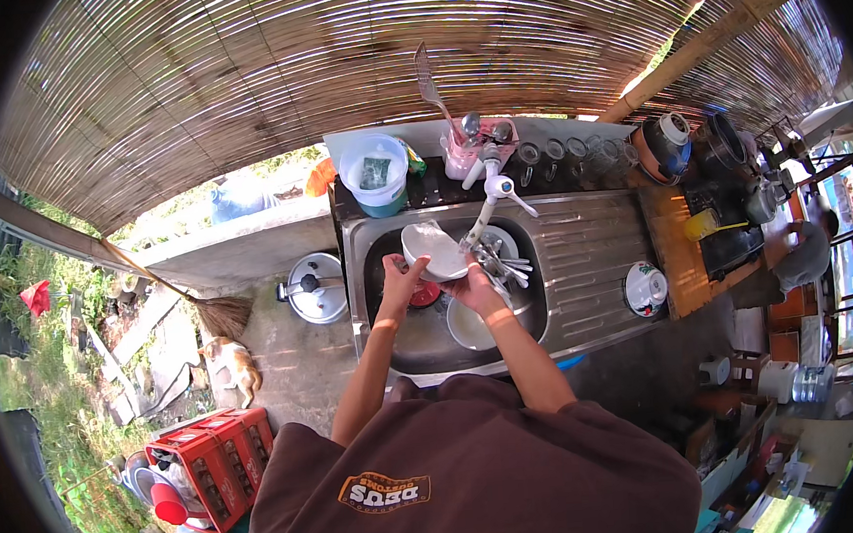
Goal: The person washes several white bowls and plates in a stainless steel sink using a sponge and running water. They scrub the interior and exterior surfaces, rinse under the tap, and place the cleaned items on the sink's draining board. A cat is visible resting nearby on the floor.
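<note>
Both hands hold a white bowl point(434, 250) tilted over the stainless steel sink point(362, 344), close to the running faucet point(483, 215). My left hand point(400, 283) grips the bowl's left side. At its lower right edge, my right hand point(474, 287) holds it from beneath. Under the hands, a pale bowl point(468, 326) and a red item point(425, 294) lie in the basin. Several metal spoons and forks point(508, 267) rest on a white plate point(499, 240) at the basin's right.
Behind the sink stand a clear tub point(374, 168), a pink utensil basket point(457, 160) and several glass mugs point(555, 150). A floral bowl point(645, 289) sits on the ribbed drainboard point(587, 257). A lidded pot point(315, 288) and a cat point(235, 366) are at left; another person point(803, 254) is at far right.
</note>
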`<state>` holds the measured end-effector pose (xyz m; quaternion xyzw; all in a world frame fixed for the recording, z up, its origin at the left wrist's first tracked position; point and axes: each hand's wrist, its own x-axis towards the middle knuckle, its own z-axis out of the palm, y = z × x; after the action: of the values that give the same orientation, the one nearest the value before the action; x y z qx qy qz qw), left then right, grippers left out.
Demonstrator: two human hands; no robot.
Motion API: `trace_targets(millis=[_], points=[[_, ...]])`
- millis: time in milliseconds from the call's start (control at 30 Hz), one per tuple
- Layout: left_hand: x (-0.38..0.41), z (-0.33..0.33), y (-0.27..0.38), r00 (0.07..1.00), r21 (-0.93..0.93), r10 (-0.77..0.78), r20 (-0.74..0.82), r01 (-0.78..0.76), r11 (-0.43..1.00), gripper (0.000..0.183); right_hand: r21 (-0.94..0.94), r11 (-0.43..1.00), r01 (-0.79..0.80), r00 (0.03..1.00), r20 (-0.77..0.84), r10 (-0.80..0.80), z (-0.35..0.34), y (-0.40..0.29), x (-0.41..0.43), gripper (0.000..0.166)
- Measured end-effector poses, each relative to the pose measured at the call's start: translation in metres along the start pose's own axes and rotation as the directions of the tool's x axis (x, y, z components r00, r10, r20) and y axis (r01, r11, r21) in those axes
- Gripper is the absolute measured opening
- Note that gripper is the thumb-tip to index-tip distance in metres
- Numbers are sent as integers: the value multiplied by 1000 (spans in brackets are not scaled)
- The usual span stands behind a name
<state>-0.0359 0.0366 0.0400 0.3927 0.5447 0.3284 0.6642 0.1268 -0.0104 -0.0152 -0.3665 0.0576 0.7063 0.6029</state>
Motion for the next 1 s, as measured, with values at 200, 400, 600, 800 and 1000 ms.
trace_targets(millis=[200,400,600,800,1000], points=[[-7,-2,-10,944,13,-240,226,244,970,49,-294,953,77,985,-124,-118,-6,-8,-32,45],[32,28,-71,812,-535,-193,552,522,664,49,-453,855,251,897,-222,-381,17,-33,-75,61],[23,31,-29,926,-477,-151,345,311,822,38,-44,977,210,973,-85,-213,-11,-43,-44,41],[10,5,4,998,34,47,43,-49,998,55,25,998,-55,985,-163,58,-28,5,30,33],[10,-26,-8,986,-4,-130,108,131,991,35,-328,944,34,974,-203,-105,10,1,-4,27]])
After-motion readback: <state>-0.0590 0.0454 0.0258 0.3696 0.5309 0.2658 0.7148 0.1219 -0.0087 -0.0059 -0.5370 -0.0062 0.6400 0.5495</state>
